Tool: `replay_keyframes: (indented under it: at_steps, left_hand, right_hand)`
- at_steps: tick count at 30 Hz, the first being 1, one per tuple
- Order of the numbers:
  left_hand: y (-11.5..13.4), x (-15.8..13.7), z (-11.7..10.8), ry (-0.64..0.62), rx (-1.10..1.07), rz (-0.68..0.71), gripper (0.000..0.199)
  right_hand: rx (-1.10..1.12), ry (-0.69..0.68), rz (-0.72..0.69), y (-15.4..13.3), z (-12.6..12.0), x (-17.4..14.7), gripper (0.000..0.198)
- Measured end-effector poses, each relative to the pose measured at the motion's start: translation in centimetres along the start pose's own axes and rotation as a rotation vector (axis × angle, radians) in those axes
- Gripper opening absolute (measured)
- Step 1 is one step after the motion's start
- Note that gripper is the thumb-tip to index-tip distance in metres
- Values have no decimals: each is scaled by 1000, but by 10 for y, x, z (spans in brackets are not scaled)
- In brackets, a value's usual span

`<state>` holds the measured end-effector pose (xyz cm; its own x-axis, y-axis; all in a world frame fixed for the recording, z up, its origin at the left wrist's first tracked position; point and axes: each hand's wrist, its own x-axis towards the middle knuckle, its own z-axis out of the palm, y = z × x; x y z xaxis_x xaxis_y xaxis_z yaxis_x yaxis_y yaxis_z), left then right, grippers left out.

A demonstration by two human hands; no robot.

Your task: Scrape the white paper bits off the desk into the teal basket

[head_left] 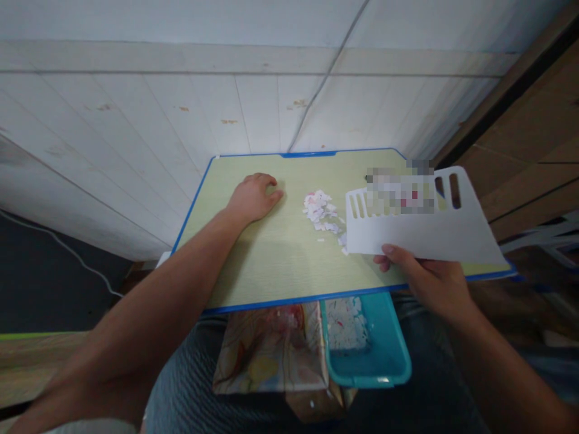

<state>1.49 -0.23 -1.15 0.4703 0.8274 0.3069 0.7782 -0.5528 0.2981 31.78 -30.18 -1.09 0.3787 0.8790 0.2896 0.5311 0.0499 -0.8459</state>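
My right hand (434, 280) grips the lower edge of a stiff white slotted sheet (407, 238), thumb on top. Rounded slots of different widths run along the sheet's upper part, where a pixelated patch hides some of it. By the sheet's left edge lies a small heap of white paper scraps (319, 206), trailing toward that edge. On the left side of the pale green tabletop (271, 265) rests my left hand (256, 196). Its fingers are bent, the thumb stands apart from them, and nothing shows in its grasp.
Below the blue-edged table, a teal plastic bin (384, 355) holds many white paper scraps. Beside it on the left is a patterned box or bag (271, 355). A panelled white wall (253, 108) with a grey cable (316, 90) stands behind the table.
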Motion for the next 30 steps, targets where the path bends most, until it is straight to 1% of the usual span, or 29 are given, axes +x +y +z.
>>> replay_keyframes:
  at_steps: [6,9,18,22,25,30]
  left_hand:
    - [-1,0,0,3,-10,3,42]
    - [0,0,-1,0,-5,4,43]
    - [2,0,-1,-8,7,3,47]
    - [3,0,0,0,2,-6,46]
    - [4,0,-1,-1,9,-7,46]
    - [5,0,-2,-3,1,-11,47]
  right_hand:
    - [28,-60,-23,-4,-3,2,53]
    - [64,-58,-15,-6,-3,3,53]
    - [8,-126,-28,-5,-9,4,57]
    - [45,-178,12,-12,-10,4,56]
    - [87,-191,55,-17,-10,4,55]
    - [100,-228,110,-16,-12,4,54]
